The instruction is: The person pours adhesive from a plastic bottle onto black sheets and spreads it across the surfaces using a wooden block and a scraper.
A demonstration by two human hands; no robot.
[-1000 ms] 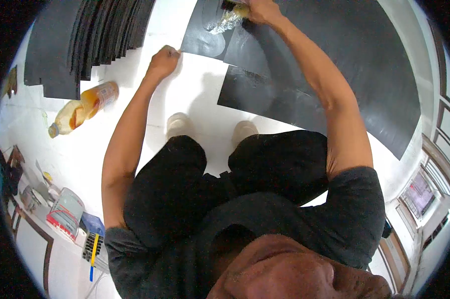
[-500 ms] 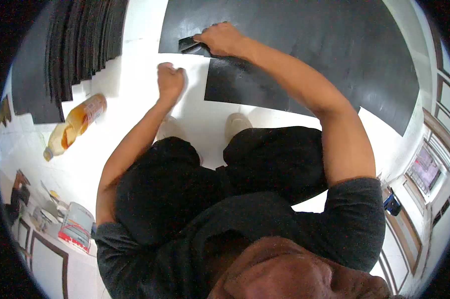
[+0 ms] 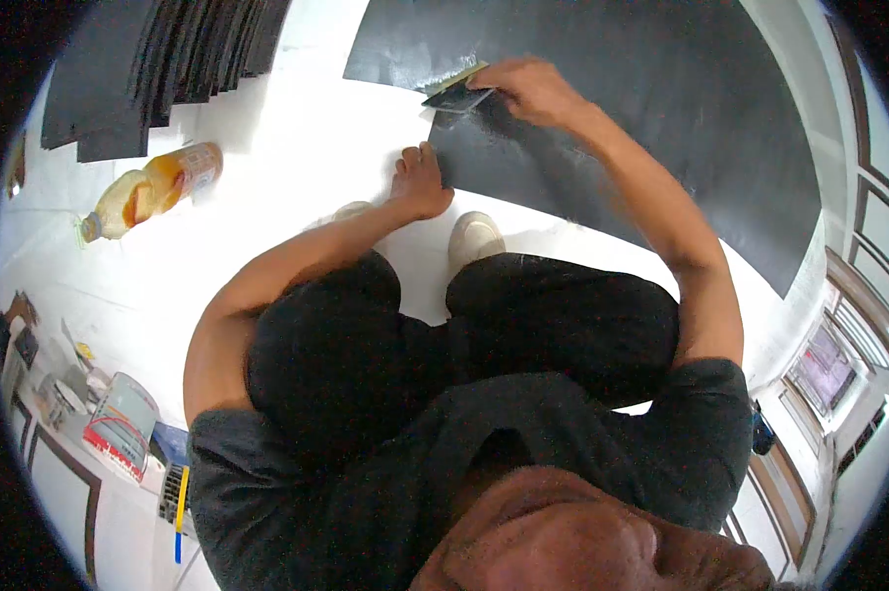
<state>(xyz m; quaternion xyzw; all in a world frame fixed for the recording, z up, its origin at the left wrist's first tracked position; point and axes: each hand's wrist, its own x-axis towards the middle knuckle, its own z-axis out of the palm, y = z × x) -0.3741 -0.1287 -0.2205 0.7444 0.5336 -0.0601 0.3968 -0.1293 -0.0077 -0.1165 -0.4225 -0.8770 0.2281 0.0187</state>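
Observation:
Large black sheets (image 3: 641,128) lie on the white floor before me, one overlapping another with an edge running by my hands. My right hand (image 3: 535,91) grips a flat scraper (image 3: 459,92), a thin dark blade with a yellowish edge, tilted over the seam between the sheets. Whitish smears show on the black surface beside it. Lower and to the left, my left hand (image 3: 423,184) rests at the left edge of the nearer sheet, its fingers bent and slightly apart, holding nothing.
A row of overlapping black strips (image 3: 184,69) lies at upper left. Below it, a plastic bottle with amber liquid (image 3: 154,190) lies on its side. A grey and red box (image 3: 125,419) stands at lower left, near a yellow and blue stick (image 3: 181,512). My shoe (image 3: 476,238) is close to the sheet.
My right hand has moved right and slightly down with the scraper. My left hand has shifted right to the sheet's edge, its fist loosening. The whole view has turned slightly.

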